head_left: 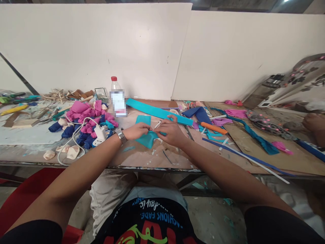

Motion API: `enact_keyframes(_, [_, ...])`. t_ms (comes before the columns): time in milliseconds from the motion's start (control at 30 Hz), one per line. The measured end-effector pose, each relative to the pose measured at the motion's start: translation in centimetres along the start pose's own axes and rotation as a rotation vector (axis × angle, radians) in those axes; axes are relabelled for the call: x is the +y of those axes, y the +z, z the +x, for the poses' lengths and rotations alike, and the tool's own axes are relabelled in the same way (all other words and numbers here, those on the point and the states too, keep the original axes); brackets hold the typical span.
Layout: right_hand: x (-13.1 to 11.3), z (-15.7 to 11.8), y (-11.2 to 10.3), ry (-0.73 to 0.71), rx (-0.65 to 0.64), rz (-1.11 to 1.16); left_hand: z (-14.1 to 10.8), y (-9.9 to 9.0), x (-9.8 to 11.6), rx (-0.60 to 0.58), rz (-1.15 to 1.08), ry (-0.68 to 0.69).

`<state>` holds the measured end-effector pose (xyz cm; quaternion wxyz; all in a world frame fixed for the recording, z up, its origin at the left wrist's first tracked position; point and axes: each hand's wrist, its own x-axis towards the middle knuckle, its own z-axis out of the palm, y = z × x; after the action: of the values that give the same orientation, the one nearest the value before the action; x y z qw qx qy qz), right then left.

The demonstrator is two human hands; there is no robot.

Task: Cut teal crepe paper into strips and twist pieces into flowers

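A piece of turquoise fabric is pinched at its middle between my two hands, just above the table. My left hand, with a metal watch at the wrist, closes its thumb and fingers on the left side of it. From the right, my right hand grips the same piece with bent fingers. A short white strip shows by the right fingertips; whether it is held I cannot tell. Behind the hands lies a long turquoise fabric strip.
On the left, pink and navy fabric bundles lie with a white charger and its cable. A red-capped bottle stands behind. An orange cutter and scraps lie right. Another person's hand shows at the far right.
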<state>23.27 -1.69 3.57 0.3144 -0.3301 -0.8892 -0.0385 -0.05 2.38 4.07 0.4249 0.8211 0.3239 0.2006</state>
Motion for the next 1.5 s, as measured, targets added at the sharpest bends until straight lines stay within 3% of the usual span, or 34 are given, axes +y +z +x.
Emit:
enact_keyframes(100, [-0.02,0.02,-0.06,-0.013,0.014,-0.017,-0.04,0.12,0.07,0.08,0.01,-0.005])
enact_keyframes(233, [-0.08,0.03,-0.06,-0.012,0.007,-0.032,-0.06,0.25,-0.11,0.034,-0.011,-0.048])
enact_keyframes(567, [0.07,0.03,-0.04,0.014,0.017,-0.056,0.07,0.25,-0.25,0.017,-0.047,0.036])
enact_keyframes(833, [0.08,-0.07,0.03,-0.006,0.015,-0.044,-0.02,0.39,-0.17,0.011,-0.045,0.03])
enact_keyframes(1233, [0.15,-0.1,0.04,-0.013,-0.019,-0.066,-0.12,0.49,-0.11,0.037,0.032,0.062])
enact_keyframes(1500, [0.17,-0.08,0.1,-0.005,-0.042,-0.071,-0.37,0.85,0.04,0.086,0.205,0.086])
